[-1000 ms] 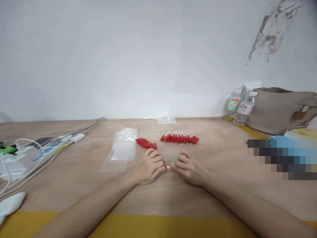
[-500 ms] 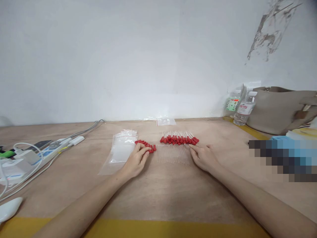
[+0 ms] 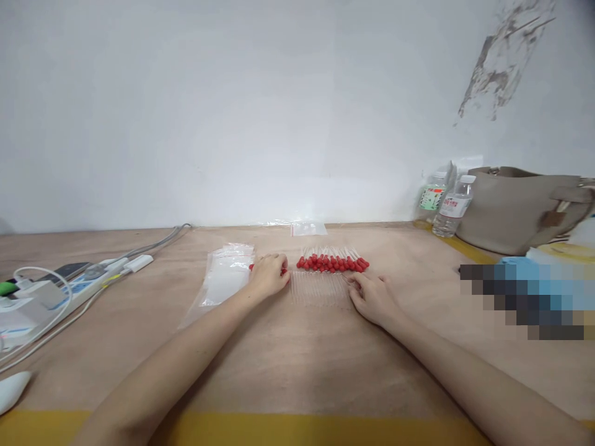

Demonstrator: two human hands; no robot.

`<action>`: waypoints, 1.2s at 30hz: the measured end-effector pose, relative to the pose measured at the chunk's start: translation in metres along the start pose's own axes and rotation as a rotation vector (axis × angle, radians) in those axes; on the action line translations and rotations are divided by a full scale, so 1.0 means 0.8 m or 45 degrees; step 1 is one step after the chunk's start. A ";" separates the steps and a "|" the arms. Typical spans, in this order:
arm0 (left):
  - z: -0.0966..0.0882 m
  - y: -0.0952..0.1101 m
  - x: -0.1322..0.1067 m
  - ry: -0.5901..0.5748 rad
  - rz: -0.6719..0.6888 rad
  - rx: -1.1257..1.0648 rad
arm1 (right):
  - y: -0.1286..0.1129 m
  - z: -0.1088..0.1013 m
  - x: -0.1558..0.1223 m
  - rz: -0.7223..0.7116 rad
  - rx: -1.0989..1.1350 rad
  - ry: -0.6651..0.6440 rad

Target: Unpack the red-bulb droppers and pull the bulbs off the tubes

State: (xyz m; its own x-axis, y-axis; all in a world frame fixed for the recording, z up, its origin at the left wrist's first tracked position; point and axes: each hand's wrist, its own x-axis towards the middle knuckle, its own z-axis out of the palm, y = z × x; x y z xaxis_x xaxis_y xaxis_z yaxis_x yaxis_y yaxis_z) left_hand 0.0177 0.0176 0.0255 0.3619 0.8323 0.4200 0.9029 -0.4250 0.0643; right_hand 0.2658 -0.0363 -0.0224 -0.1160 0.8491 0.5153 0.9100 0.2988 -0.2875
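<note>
- Left hand point(image 3: 269, 276) curls over red bulbs point(image 3: 284, 271); whether it pinches one is hidden.
- Right hand point(image 3: 372, 299), fingers bent, is at the right end of the clear tubes point(image 3: 318, 289); its grip cannot be told.
- Red-bulbed droppers point(image 3: 329, 263) lie just behind the tubes on the bench point(image 3: 297, 365).

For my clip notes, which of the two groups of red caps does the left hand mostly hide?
The left group, beside the clear bags; the left hand covers most of it. The right group lies uncovered behind the clear tubes.
</note>
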 end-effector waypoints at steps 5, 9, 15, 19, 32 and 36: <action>0.004 0.001 -0.002 0.002 0.000 -0.006 | -0.006 -0.003 -0.001 -0.031 0.011 0.014; 0.003 0.002 0.005 0.067 0.007 -0.039 | -0.006 -0.001 -0.002 -0.062 0.018 0.009; 0.011 0.016 0.032 -0.012 -0.051 -0.079 | -0.004 0.004 -0.003 -0.143 -0.007 0.020; 0.024 0.028 0.046 -0.036 0.003 -0.093 | -0.004 0.003 -0.003 -0.134 -0.007 0.018; 0.043 0.041 0.053 0.137 -0.254 -0.204 | -0.003 0.003 -0.002 -0.128 -0.008 0.033; 0.034 0.032 0.050 0.207 -0.409 -0.311 | -0.002 0.003 -0.003 -0.100 0.019 0.051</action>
State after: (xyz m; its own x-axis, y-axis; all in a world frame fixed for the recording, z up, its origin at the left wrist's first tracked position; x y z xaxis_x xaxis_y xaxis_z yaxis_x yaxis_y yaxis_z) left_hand 0.0613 0.0496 0.0195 0.0123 0.8775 0.4794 0.8751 -0.2413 0.4194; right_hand 0.2637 -0.0373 -0.0251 -0.1707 0.8047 0.5686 0.8925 0.3708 -0.2568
